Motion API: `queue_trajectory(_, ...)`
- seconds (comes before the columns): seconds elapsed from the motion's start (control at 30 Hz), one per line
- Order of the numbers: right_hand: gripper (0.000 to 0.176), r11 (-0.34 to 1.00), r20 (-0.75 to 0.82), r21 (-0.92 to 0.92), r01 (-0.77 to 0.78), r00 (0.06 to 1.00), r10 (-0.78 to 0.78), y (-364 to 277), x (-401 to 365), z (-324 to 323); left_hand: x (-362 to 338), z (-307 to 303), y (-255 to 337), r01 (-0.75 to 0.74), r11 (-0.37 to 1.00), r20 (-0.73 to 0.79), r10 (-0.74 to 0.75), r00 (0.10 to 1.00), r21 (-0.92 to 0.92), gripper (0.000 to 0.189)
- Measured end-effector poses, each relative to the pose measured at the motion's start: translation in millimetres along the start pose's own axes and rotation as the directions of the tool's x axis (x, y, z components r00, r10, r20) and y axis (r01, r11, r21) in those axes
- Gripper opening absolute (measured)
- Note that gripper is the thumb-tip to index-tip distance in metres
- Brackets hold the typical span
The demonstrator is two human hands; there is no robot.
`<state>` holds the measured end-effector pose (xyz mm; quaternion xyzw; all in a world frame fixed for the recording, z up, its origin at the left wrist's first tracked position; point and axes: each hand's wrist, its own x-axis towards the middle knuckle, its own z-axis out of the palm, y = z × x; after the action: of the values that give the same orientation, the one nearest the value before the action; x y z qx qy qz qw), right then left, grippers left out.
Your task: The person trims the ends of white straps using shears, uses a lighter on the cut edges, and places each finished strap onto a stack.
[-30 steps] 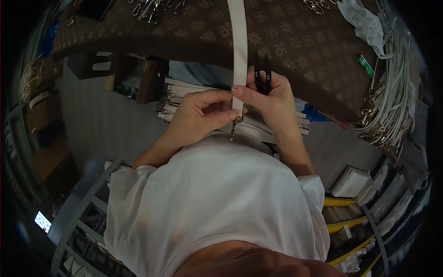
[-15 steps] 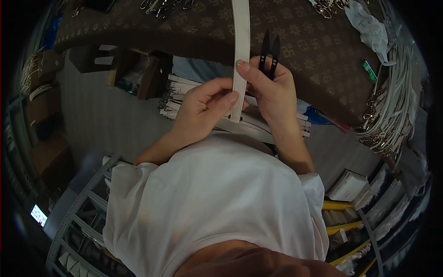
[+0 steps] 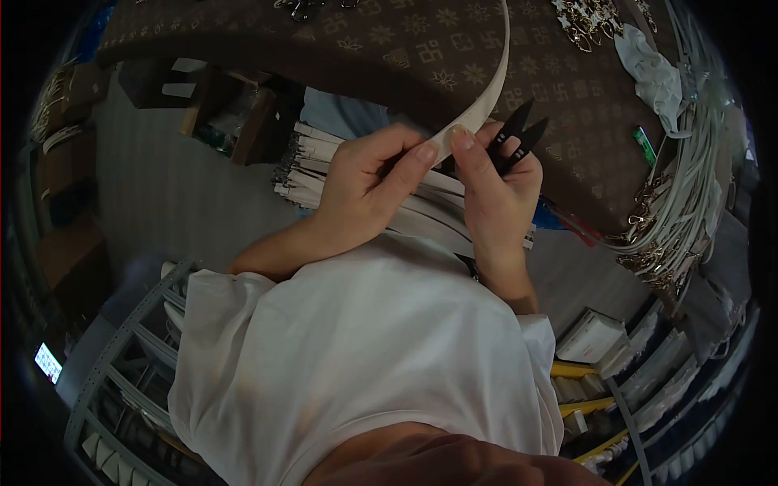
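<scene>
A long cream strap (image 3: 489, 97) runs from the top of the view down over the brown patterned cloth and curves to my hands. My left hand (image 3: 377, 174) pinches its lower end between thumb and fingers. Just beside it, my right hand (image 3: 490, 174) presses the strap with its thumb, and black thread snips (image 3: 512, 139) are held in its fingers, blades apart and pointing up and to the right. Behind and below my hands lies a bundle of cream straps (image 3: 312, 166) with metal ends.
The table with brown cloth (image 3: 405, 49) fills the top. Gold clasps (image 3: 587, 20), a crumpled white cloth (image 3: 652, 69), a green object (image 3: 644, 146) and pale cords with hooks (image 3: 697, 178) lie at right. An open box (image 3: 255, 121) stands left; shelving (image 3: 121, 356) is lower left.
The strap has gone from nearly straight and vertical to curved and slanting to the right. The snips have tilted right with my right hand, and the view has shifted slightly.
</scene>
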<state>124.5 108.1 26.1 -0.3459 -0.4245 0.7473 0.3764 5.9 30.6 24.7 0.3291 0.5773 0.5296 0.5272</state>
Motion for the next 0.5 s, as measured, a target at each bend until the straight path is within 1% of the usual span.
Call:
queue_trajectory(0.07,0.012,0.997,-0.011,-0.034,-0.070,0.997,0.070,1.4,-0.2,-4.2,1.1,-0.1,0.8,0.004,1.000,-0.036,-0.004,0.999,0.011,0.015)
queue_trajectory(0.1,0.012,0.997,-0.015,-0.036,-0.070,0.997,0.070,2.5,-0.4,-7.0,1.6,-0.4,0.0,0.005,1.000,-0.033,-0.005,0.999,0.008,0.015)
queue_trajectory(0.17,0.012,0.958,-0.040,-0.286,-0.026,0.999,0.015,3.5,-0.5,-13.4,2.1,-1.6,-2.0,-0.087,0.990,-0.042,0.093,0.995,0.115,0.012)
queue_trajectory(0.2,0.012,0.957,-0.040,-0.289,-0.027,0.999,0.016,1.9,-1.0,-15.7,2.6,-2.8,-2.1,-0.087,0.990,-0.043,0.092,0.995,0.112,0.012)
queue_trajectory(0.23,0.013,0.910,-0.115,-0.410,0.057,0.987,-0.114,-0.3,-1.7,-18.3,3.5,-4.2,-1.3,-0.169,0.972,-0.033,0.176,0.984,0.163,0.012)
queue_trajectory(0.27,0.016,0.839,-0.170,-0.529,0.126,0.953,-0.251,-2.8,-1.9,-22.0,4.0,-5.0,-0.1,-0.250,0.945,-0.018,0.260,0.966,0.213,0.013)
queue_trajectory(0.3,0.023,0.796,-0.097,-0.541,0.271,0.920,-0.379,-2.5,-1.7,-31.6,3.4,-4.8,1.8,-0.251,0.944,-0.020,0.261,0.965,0.213,0.013)
queue_trajectory(0.33,0.023,0.796,-0.094,-0.541,0.273,0.920,-0.380,-4.1,-1.7,-38.1,1.8,-4.1,4.2,-0.182,0.973,-0.027,0.187,0.982,0.140,0.013)
queue_trajectory(0.37,0.026,0.633,0.059,-0.659,0.405,0.868,-0.494,-6.0,-2.2,-43.4,0.9,-3.4,6.8,-0.111,0.992,-0.027,0.113,0.993,0.067,0.015)
queue_trajectory(0.4,0.029,0.436,0.224,-0.734,0.521,0.791,-0.569,-7.5,-3.4,-45.7,0.7,-3.0,10.2,-0.115,0.991,-0.025,0.117,0.993,0.069,0.015)
queue_trajectory(0.43,0.029,0.435,0.221,-0.733,0.522,0.788,-0.574,-7.9,-5.8,-44.4,0.9,-2.6,13.7,-0.021,0.998,-0.022,0.019,1.000,-0.057,0.015)
queue_trajectory(0.47,0.032,0.356,0.296,-0.756,0.549,0.772,-0.563,-7.3,-9.1,-41.1,1.3,-2.3,15.7,0.076,0.981,-0.005,-0.078,0.997,-0.181,0.016)
queue_trajectory(0.5,0.034,0.277,0.367,-0.771,0.574,0.755,-0.543,-6.0,-11.4,-37.6,1.8,-2.2,16.0,0.075,0.981,0.000,-0.077,0.997,-0.177,0.016)
